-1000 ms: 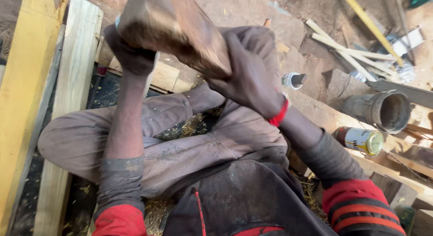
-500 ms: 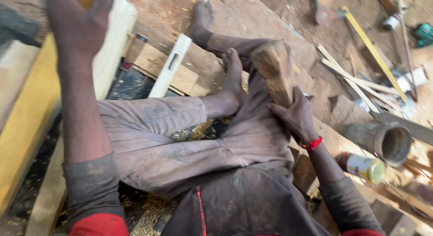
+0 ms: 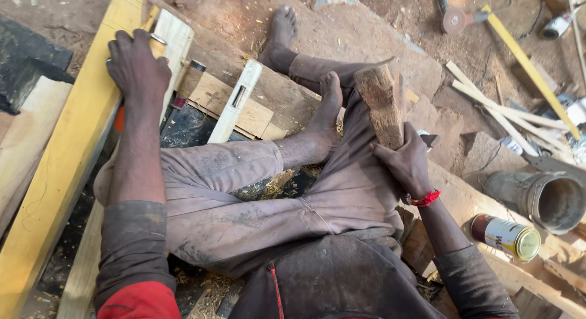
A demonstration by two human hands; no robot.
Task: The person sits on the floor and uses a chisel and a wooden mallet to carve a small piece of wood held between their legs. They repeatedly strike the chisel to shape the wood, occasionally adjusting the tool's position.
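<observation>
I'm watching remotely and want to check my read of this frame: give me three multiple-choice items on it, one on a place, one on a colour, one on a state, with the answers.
1. Where does the left hand rest?
A. on the planks at the person's left
B. on the tin can
C. on the metal pipe

2. What colour is the band on the right wrist?
A. blue
B. red
C. white

3. How is the wooden block held?
A. lying loose on the ground
B. gripped at its lower end by the right hand, standing up over the leg
C. clamped between both hands

Answers: 1 A, the left hand lies flat on top of the pale plank beside the yellow plank. 2 B, the wristband shows red. 3 B, only the right hand's fingers wrap the block's base.
</observation>
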